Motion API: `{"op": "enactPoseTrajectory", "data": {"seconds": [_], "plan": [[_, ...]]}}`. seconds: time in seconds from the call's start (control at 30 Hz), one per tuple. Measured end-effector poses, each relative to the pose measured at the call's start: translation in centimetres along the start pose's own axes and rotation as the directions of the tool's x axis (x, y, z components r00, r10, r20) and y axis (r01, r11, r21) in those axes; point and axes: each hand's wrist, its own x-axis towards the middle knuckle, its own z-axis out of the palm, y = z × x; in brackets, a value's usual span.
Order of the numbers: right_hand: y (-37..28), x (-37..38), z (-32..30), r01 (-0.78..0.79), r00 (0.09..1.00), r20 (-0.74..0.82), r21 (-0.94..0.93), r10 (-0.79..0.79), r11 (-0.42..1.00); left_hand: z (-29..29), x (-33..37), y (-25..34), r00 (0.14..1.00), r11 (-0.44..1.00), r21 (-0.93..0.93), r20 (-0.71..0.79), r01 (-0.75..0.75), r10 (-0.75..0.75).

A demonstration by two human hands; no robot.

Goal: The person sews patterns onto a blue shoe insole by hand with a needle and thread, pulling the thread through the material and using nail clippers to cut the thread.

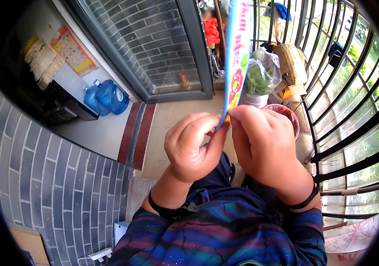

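Right in front of my chest, my left hand (194, 146) and my right hand (265, 144) pinch the lower end of a flat printed package (237, 66), thumbs and fingertips almost meeting. The package is blue-edged and white, with a red flower and coloured print. It rises upward from my fingers, seen nearly edge-on, and its far end runs past the top of the picture. My fingertips hide its lowest corner, so I cannot see whether it is open there.
Ahead to the right are a clear plastic bag of green vegetables (260, 77), a wicker basket (290, 64) and a reddish bucket (287, 116). Black bars (349, 153) run along the right side. At left are a framed glass door (154, 48), blue water jugs (107, 97) and a grey brick wall (61, 186).
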Motion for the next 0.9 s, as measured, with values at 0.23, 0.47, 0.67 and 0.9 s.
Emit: {"op": "enactPoseTrajectory", "data": {"seconds": [0.23, 0.47, 0.67, 0.9], "plan": [[5.9, -2.7, 1.4, -0.57, 0.802, 0.553, 0.822, 0.227, 0.012, -0.4, 0.4, -0.6, 0.957, 0.926, 0.251, -0.002, -0.28, 0.29], [4.6, -3.0, 2.7, -0.273, 0.957, 0.214, 0.894, 0.196, 0.354, -0.6, 0.1, -0.6, 0.96, 0.939, 0.208, -0.004, -0.272, 0.279], [4.2, -3.1, 2.6, -0.321, 0.937, 0.257, 0.902, 0.236, 0.29, -0.7, 0.1, -0.5, 0.964, 0.947, 0.181, 0.028, -0.265, 0.265], [3.9, -3.2, 2.1, -0.364, 0.92, 0.309, 0.902, 0.243, 0.231, -0.7, 0.2, -0.5, 0.961, 0.951, 0.141, 0.032, -0.276, 0.274]]}}
